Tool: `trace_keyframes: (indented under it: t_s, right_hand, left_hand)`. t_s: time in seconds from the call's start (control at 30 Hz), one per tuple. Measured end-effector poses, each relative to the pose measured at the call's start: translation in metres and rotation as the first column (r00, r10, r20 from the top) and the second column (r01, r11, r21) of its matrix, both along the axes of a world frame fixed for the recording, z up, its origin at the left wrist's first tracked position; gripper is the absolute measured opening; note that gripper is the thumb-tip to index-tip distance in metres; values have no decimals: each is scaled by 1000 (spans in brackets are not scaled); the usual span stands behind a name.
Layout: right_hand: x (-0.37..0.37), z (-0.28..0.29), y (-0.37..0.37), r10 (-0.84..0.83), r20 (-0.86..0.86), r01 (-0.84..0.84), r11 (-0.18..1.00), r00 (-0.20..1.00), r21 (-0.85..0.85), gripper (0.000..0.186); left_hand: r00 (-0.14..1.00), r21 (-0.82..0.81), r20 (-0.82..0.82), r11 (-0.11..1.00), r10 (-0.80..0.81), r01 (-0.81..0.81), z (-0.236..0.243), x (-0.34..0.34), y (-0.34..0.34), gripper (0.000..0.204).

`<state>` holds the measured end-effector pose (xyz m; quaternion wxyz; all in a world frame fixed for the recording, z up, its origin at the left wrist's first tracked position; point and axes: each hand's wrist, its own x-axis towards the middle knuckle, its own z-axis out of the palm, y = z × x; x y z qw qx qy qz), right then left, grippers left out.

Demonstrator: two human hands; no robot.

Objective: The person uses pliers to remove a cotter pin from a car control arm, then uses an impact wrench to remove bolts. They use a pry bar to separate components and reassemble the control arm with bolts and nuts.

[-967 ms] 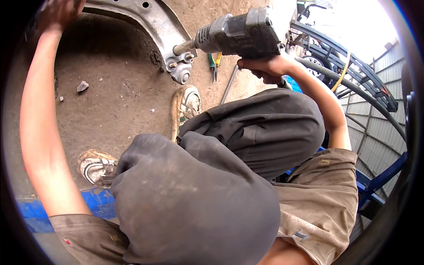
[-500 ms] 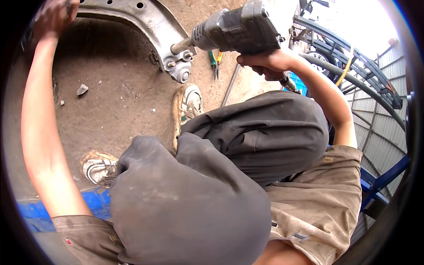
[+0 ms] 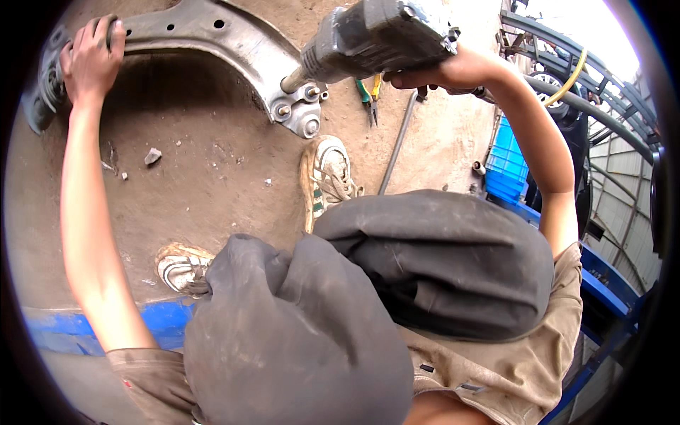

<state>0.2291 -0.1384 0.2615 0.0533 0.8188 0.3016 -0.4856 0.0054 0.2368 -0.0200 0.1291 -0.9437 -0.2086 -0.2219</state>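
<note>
So I'm squatting over a brown, gritty floor [image 3: 219, 198], and my left grip [image 3: 92, 67] is up at 10 o'clock, laid over the left end of a long, curved, grey metal arm with round holes [image 3: 237, 39]. Fingers are bent, but I can't tell whether they close right round it. That arm sweeps from 10 o'clock to nearly 12, and its right end has a couple of stubby bolts [image 3: 285, 110] sticking out.

My right grip [image 3: 457, 69] is at 1 o'clock, wrapped round the handle of a chunky, scuffed, black-and-grey power wrench [image 3: 382, 39]. Its metal nose [image 3: 292, 81] points toward 9 and meets the arm's right end, right beside those bolts.

Other stuff lying around: pliers with green and yellow handles [image 3: 372, 106] at half past 12, a thin grey metal rod [image 3: 400, 142] at 1, and a bright blue plastic crate [image 3: 506, 163] between 2 and 3. One grubby white sneaker [image 3: 329, 170] is near 12, the other [image 3: 183, 269] past 8.
</note>
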Motion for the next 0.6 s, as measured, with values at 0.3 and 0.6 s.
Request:
trace_keyframes:
  t_s: [0.3, 0.6]
  right_hand:
    - [11, 0, -5, 90, -110, -71, 984, 990, 163, 33]
    - [20, 0, -17, 120, -378, 37, 923, 918, 382, 25]
  left_hand:
    - [907, -678, 193, 617, -375, 400, 70, 30, -263, 41]
    - [870, -820, 384, 319, -310, 476, 41, 41, -265, 20]
